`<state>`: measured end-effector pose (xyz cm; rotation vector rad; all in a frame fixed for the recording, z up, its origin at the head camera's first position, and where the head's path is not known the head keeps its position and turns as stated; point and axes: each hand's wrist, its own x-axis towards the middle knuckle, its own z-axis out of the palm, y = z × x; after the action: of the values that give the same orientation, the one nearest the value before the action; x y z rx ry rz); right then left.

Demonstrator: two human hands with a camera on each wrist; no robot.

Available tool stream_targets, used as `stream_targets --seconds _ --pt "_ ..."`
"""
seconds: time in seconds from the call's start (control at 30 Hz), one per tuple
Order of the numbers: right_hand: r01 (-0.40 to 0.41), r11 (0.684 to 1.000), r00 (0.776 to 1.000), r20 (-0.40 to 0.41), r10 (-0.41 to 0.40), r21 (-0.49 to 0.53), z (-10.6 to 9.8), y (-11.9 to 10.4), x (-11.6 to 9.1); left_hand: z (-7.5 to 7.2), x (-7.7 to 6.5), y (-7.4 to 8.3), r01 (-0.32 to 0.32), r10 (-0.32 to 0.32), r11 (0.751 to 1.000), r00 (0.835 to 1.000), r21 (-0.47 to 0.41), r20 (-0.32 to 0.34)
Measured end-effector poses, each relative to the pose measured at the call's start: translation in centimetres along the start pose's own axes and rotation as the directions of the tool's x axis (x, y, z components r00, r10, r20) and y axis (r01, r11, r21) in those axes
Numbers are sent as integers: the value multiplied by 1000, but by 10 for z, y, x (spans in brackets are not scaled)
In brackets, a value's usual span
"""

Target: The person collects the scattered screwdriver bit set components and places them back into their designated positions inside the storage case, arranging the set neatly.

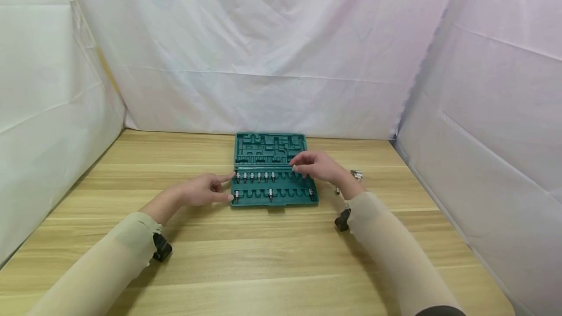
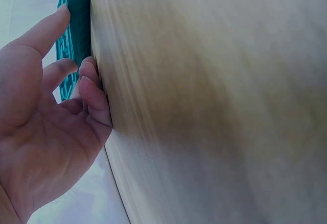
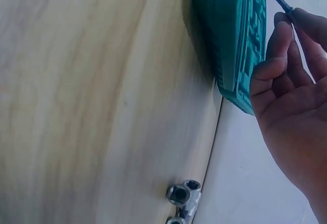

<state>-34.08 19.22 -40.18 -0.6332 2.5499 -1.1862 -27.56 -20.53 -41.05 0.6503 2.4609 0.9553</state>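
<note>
A green plastic case (image 1: 279, 185) lies unfolded on the table, its moulded lid (image 1: 270, 148) at the back. Bit sockets (image 1: 259, 177) stand in part of the back row, and 3 more are spread along the front row. With thumb and fingers, my left hand (image 1: 203, 189) touches the left edge of the case; nothing is between them. My right hand (image 1: 319, 167) pinches a small bit socket (image 3: 284, 3) between thumb and fingertips, above the right part of the back row. Its dark, narrow tip shows in the right wrist view.
Several loose bit sockets (image 1: 357, 174) lie on the wooden table (image 1: 246, 257) right of the case, and another loose piece (image 1: 337, 190) lies close to my right wrist. White cloth walls (image 1: 263, 62) surround the table at the back and sides.
</note>
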Motion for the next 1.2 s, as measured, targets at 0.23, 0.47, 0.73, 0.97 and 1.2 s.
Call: stream_targets --seconds 0.23,0.47,0.73,0.97,1.2 --pt "4 1000 1000 -7 -4 2 4 0 3 0 1 -1 5 -5 1000 1000 16 -4" --pt "9 1000 1000 -16 -10 -7 8 1 8 0 3 -3 4 -4 1000 1000 23 -3" --pt "2 999 1000 8 -2 -36 16 -3 14 0 3 -5 -4 4 1000 1000 20 3" --pt "13 998 1000 9 -12 -61 20 -7 16 0 2 -6 -8 8 1000 1000 20 1" --pt "-8 996 1000 12 9 -94 25 -10 22 0 2 -5 -7 7 1000 1000 19 -2"
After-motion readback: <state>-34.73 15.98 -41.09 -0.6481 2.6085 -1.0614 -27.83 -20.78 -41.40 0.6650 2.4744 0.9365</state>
